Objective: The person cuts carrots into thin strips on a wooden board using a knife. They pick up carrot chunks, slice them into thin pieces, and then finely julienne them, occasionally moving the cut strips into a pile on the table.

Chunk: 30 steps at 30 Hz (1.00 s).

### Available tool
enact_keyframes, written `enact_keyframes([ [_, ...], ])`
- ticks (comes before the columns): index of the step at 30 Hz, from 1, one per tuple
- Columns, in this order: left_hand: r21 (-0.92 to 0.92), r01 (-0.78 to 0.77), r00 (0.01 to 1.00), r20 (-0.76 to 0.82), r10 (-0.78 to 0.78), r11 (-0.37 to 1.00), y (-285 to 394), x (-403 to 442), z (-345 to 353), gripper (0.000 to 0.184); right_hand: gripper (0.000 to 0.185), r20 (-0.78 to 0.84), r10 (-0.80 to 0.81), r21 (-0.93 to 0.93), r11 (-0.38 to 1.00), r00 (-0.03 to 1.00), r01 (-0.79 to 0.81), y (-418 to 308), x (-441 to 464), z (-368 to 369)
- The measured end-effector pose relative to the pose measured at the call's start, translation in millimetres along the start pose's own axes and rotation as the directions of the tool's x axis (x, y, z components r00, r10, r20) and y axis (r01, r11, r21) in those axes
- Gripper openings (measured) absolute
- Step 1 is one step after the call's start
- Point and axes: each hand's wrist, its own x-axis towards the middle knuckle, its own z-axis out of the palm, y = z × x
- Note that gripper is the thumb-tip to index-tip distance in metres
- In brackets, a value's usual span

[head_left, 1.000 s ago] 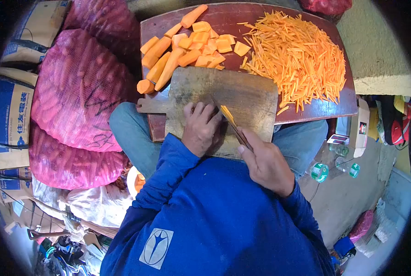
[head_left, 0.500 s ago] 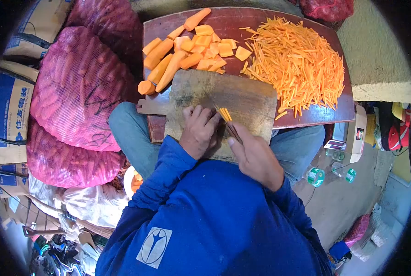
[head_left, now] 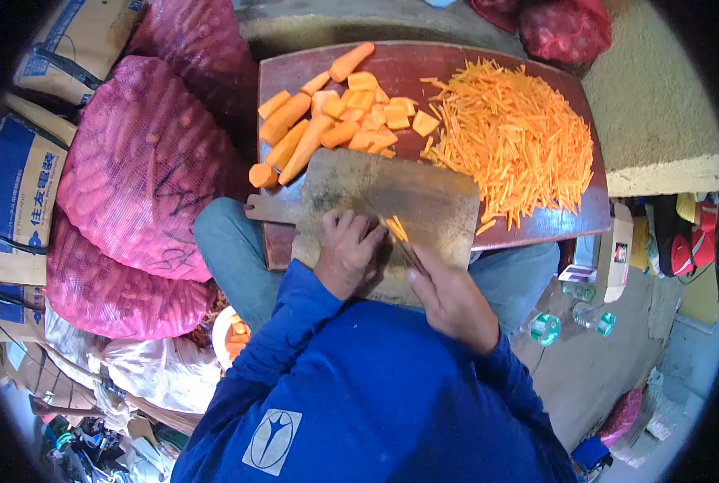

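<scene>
A wooden cutting board [head_left: 448,197] with a handle at its left lies at the near side of the reddish-brown table, over my lap. My left hand [head_left: 349,251] rests on it with fingers curled down; whatever lies under them is hidden. Close beside it, my right hand [head_left: 457,304] grips a knife [head_left: 411,256], its blade seen nearly edge-on by my left fingertips. A few thin carrot strips [head_left: 396,229] cling at the blade. Beyond the board are peeled carrots and cut chunks [head_left: 345,109]. To their right rises a big heap of carrot sticks [head_left: 516,145].
Pink mesh sacks [head_left: 146,161] of carrots stand at the left, by stacked cardboard boxes [head_left: 21,185]. A white container [head_left: 225,338] with carrot pieces sits by my left elbow. Plastic bottles [head_left: 546,328] lie on the floor at the right.
The whole view has shifted, so the table and board appear lower. Both hands remain at the board, the knife still in my right; the strips stay by the blade.
</scene>
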Motion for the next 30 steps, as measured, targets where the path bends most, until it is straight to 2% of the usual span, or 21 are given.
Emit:
enact_keyframes([
  [1, 0.011, -0.003, 1.0, -0.019, 0.003, 1.0, -1, -1, 0, 0.054, 0.041, -0.027, -0.041, 0.035, 0.999, 0.999, 0.042, -1, -9, -1],
  [3, -0.04, 0.025, 1.0, 0.011, -0.024, 0.999, -1, -3, 0, 0.051, 0.04, -0.018, -0.016, -0.006, 1.0, 1.0, 0.016, 3, -10, 3],
  [5, -0.029, 0.013, 0.999, -0.034, -0.014, 0.999, 0, 1, 0, 0.048, 0.04, -0.002, 0.015, -0.043, 0.999, 1.0, -0.015, 8, 0, 12],
  [6, -0.019, 0.023, 0.999, -0.022, -0.023, 1.0, 1, 1, -1, 0.047, 0.04, 0.037, 0.079, 0.001, 0.997, 0.996, -0.079, -2, 8, 8],
  [9, 0.014, 0.03, 0.999, -0.022, -0.03, 0.999, 1, 0, 2, 0.046, 0.041, 0.056, 0.047, 0.018, 0.999, 0.997, -0.048, -5, 15, 0],
  [12, -0.038, 0.013, 0.999, -0.044, -0.015, 0.999, -3, -4, 3, 0.044, 0.043, 0.054, 0.03, 0.072, 0.997, 0.998, -0.034, -12, -8, -6],
  [16, -0.057, 0.016, 0.999, -0.04, -0.018, 0.998, -4, -5, 6, 0.045, 0.043, 0.052, 0.06, -0.008, 0.998, 0.997, -0.06, 3, 0, 7],
  [19, -0.029, -0.006, 0.999, -0.044, 0.005, 1.0, -3, -7, 3, 0.045, 0.044, 0.021, -0.014, 0.024, 1.0, 1.0, 0.014, -2, 9, 6],
  [22, -0.009, 0.002, 0.999, -0.039, -0.002, 1.0, -1, -7, -1, 0.045, 0.043, 0.064, 0.056, 0.03, 0.998, 0.996, -0.058, -8, -5, 7],
  [24, -0.029, 0.017, 0.999, -0.035, -0.018, 0.999, 0, -9, 1, 0.045, 0.042, 0.02, 0.035, 0.007, 0.999, 0.999, -0.035, -5, -12, 10],
  [27, 0.019, -0.004, 0.999, -0.044, 0.005, 1.0, -1, -9, 3, 0.045, 0.042, 0.066, 0.097, -0.018, 0.995, 0.993, -0.096, -5, 1, 12],
  [30, -0.003, -0.004, 0.999, -0.034, 0.004, 1.0, 1, -4, -3, 0.044, 0.041, 0.038, 0.082, 0.013, 0.997, 0.996, -0.082, -10, 12, 7],
])
